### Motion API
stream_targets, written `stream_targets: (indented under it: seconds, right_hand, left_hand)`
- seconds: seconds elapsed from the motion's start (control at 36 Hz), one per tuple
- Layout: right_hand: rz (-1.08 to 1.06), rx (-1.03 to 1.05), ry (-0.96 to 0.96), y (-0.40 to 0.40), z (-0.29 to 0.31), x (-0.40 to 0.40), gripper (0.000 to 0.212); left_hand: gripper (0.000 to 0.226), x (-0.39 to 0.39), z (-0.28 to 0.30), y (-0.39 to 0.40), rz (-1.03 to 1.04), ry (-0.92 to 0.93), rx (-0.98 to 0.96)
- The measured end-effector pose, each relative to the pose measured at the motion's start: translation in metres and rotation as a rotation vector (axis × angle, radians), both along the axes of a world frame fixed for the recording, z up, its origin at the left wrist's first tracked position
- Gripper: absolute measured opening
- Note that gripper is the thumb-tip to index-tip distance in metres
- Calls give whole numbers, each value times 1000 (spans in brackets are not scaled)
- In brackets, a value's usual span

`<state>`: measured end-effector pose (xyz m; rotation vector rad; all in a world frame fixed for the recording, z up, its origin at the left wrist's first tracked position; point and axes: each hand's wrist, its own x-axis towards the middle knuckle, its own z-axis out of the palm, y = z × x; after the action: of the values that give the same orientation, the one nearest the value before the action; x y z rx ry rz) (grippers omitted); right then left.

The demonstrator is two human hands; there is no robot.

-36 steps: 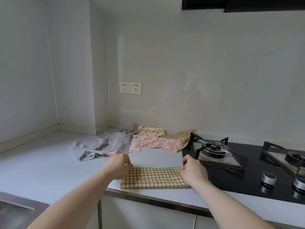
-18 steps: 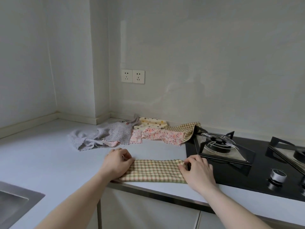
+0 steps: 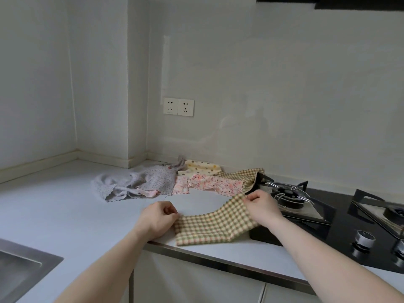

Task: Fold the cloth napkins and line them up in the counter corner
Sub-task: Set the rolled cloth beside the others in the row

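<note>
A green and cream checked napkin (image 3: 209, 226) lies folded near the front edge of the white counter (image 3: 54, 211). My left hand (image 3: 158, 217) pinches its near left corner. My right hand (image 3: 263, 206) pinches its right corner and holds that end lifted off the counter. Behind them lies a loose heap of napkins: a grey dotted one (image 3: 135, 181), a pink floral one (image 3: 215, 184), a cream spotted one (image 3: 202, 167) and a second checked one (image 3: 242, 174).
A black gas hob (image 3: 341, 221) with burner grates and knobs fills the counter on the right, touching the checked napkin's right end. A steel sink (image 3: 19, 267) sits at the lower left. Two wall sockets (image 3: 178, 106) are above the heap. The counter corner (image 3: 76, 158) is far left.
The checked napkin lay flat as a strip under both hands. Now my right hand has lifted its right end up and back, and my left hand pinches the left corner.
</note>
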<state>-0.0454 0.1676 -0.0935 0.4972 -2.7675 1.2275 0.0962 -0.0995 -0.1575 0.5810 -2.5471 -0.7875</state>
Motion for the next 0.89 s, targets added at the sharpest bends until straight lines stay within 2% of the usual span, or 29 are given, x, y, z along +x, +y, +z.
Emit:
stream_targets:
  seconds: [0.14,0.33,0.75,0.83,0.89]
  right_hand:
    - [24,-1,-15,-18,25,9,6]
    - [159,-121,-224,-51,34,40,17]
    - [289,-87,-425,-114,-7,82,20]
    - [298,-122,-393,-112,-10,79,16]
    - [241,-222,-252,-107,-11,70,14]
  left_hand:
    - [8,2,1,0,-4,-15,3]
    - [9,3,3,2,-3,-23,12]
    - [14,-1,0,-3,27,69,108]
    - [14,-1,1,-3,21,70,128]
    - [18,0,1,-3,15,77,150]
